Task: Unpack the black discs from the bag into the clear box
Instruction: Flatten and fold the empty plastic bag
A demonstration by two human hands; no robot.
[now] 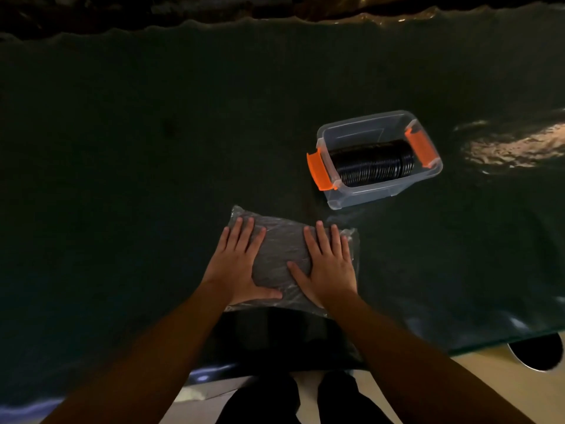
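Note:
A clear plastic bag (282, 243) lies flat on the dark table near its front edge, looking grey and crinkled. My left hand (237, 264) presses flat on the bag's left half, fingers spread. My right hand (328, 267) rests flat on its right half, fingers spread too. Neither hand grips anything. Up and to the right stands the clear box (363, 198) with orange latches, its lid off. Inside it a row of black discs (373, 165) stands on edge, packed together from one end to the other.
The dark glossy table (153, 163) stretches wide to the left and behind. Its front edge runs just below the bag, with pale floor and my legs beneath. A bright reflection (516, 145) lies at the right. A round dark base (538, 353) shows under the front right corner.

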